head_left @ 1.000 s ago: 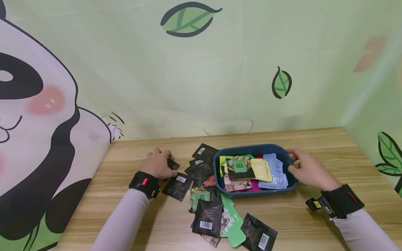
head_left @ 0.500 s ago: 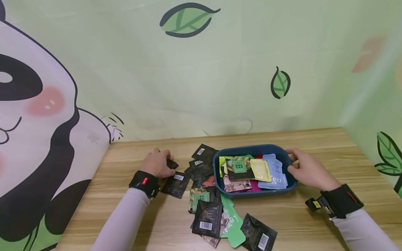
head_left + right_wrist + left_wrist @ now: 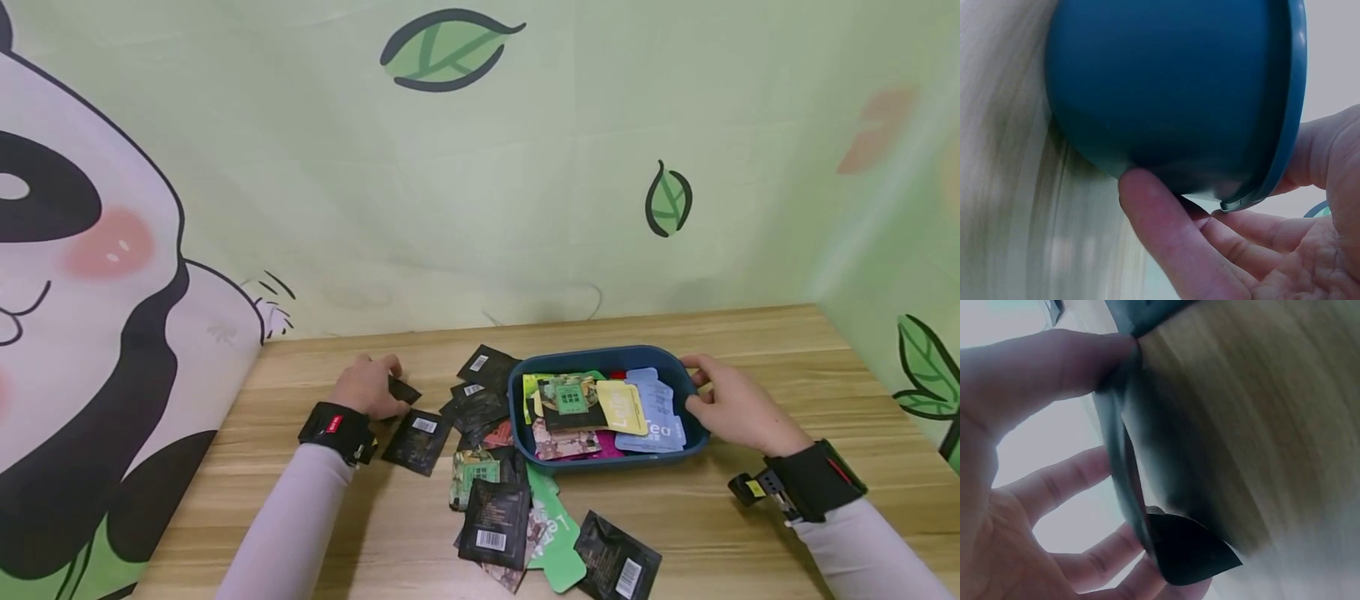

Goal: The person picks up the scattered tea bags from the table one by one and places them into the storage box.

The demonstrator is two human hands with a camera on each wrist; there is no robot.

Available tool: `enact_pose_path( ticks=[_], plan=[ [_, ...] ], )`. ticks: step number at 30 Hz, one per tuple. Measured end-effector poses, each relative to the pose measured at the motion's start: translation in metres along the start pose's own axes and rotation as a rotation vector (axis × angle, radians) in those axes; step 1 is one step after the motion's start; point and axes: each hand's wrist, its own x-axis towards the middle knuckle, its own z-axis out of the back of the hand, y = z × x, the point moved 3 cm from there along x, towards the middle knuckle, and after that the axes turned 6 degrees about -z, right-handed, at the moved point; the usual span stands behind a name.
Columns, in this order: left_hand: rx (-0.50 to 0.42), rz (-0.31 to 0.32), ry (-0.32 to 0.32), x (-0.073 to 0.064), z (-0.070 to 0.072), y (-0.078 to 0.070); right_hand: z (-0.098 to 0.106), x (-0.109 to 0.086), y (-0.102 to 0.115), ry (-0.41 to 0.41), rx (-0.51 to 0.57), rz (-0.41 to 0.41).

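My left hand (image 3: 367, 389) pinches a black sachet (image 3: 1125, 456) by its ends. The sachet bows between thumb and fingers in the left wrist view, standing close over the wood. Just right of that hand, another black sachet (image 3: 417, 442) lies flat with its barcode up. At the other side, my right hand (image 3: 738, 408) grips the end of a dark blue plastic bin (image 3: 1172, 94), thumb against its outer wall. Inside the bin (image 3: 607, 467) lie mixed packets: a yellow one (image 3: 623, 407), light blue ones (image 3: 651, 417) and a dark one with a green label (image 3: 572, 402).
Left of the bin are several black sachets (image 3: 480, 406) in a loose pile. In front lie a green-labelled packet (image 3: 476, 475), a black sachet (image 3: 495, 521), a green packet (image 3: 557, 533) and another black sachet (image 3: 618, 554). A printed cloth backdrop (image 3: 480, 208) rises behind the wooden table (image 3: 787, 358).
My left hand has shifted slightly left with its black sachet, and the sachet beside it has slid slightly left. My right hand and the bin hold still.
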Motion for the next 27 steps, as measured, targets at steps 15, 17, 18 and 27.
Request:
enact_pose_path(
  ticks=[15, 17, 18, 27],
  plan=[
    [0.006, -0.028, -0.016, 0.001, 0.001, -0.008, -0.001, 0.0, -0.002, 0.012, 0.007, -0.005],
    [0.022, -0.062, -0.04, 0.002, 0.006, -0.017, -0.001, 0.0, -0.002, 0.012, 0.009, -0.006],
    [0.03, -0.081, -0.051, 0.002, 0.008, -0.023, -0.001, 0.0, -0.002, 0.011, 0.012, -0.005],
    [0.122, -0.304, -0.155, -0.005, 0.032, -0.102, 0.0, 0.001, -0.001, 0.01, 0.004, -0.011]
  ],
)
